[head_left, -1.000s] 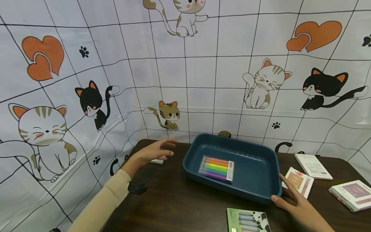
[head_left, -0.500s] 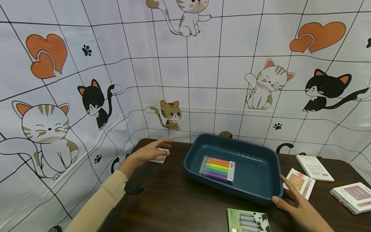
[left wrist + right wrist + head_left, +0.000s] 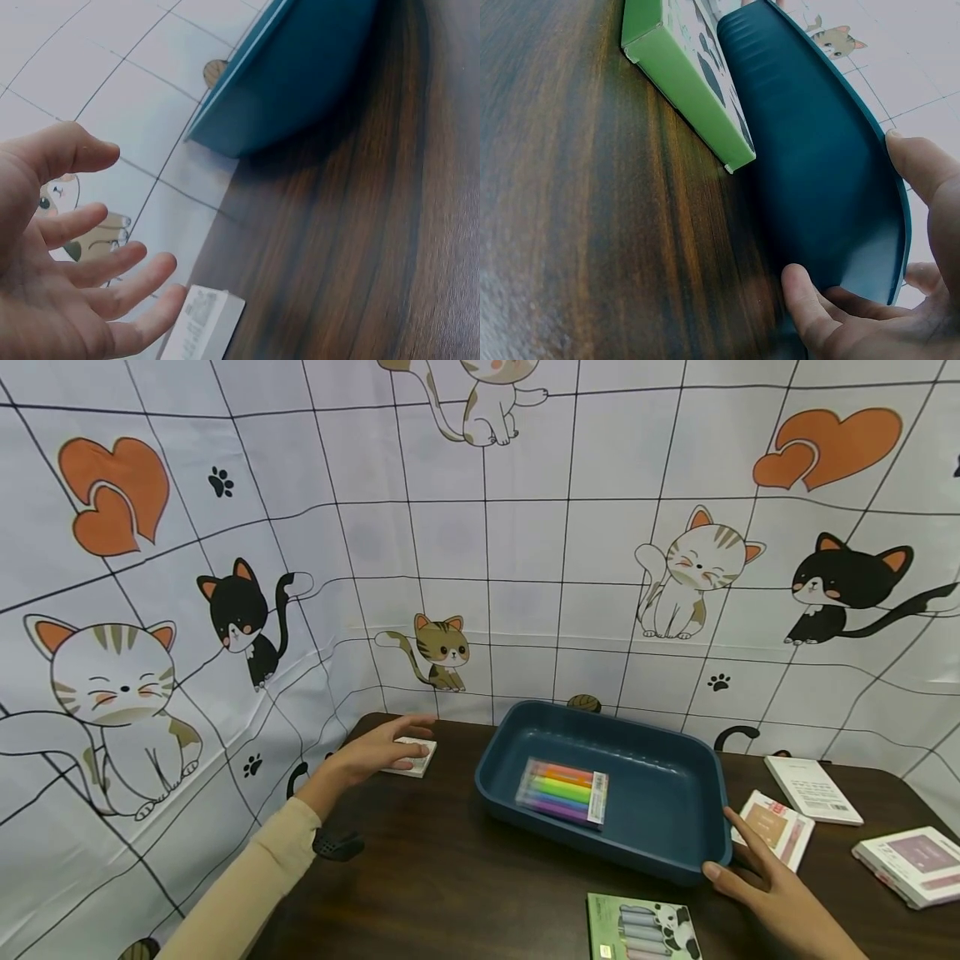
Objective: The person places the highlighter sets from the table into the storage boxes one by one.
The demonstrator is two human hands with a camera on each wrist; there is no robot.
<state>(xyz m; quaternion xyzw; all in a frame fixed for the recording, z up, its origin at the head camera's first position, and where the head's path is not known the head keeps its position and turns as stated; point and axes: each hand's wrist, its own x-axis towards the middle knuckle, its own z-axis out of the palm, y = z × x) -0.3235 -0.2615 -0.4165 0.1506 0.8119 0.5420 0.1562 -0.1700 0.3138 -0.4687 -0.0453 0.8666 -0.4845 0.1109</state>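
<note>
My left hand (image 3: 378,749) reaches over the table's far left corner with fingers spread and loosely bent. Beside and partly behind its fingers lies a small white box (image 3: 422,762). In the left wrist view the box (image 3: 201,324) shows just past the lowest fingertip; contact is hard to tell. My right hand (image 3: 776,893) holds the near right corner of a dark blue tray (image 3: 645,853); in the right wrist view, thumb and fingers (image 3: 804,294) sit about that corner. A clear pack of rainbow-coloured pens (image 3: 561,792) lies in the tray.
A green panda-print box (image 3: 641,928) lies in front of the tray. To the right are a white box with pink and tan print (image 3: 776,827), a white box with text (image 3: 813,789) and another with a mauve panel (image 3: 915,864). A cat-print cloth (image 3: 517,552) hangs behind.
My left hand has drawn a little to the left, and more of the small white box shows past its fingers. My right hand has stayed at the tray's corner.
</note>
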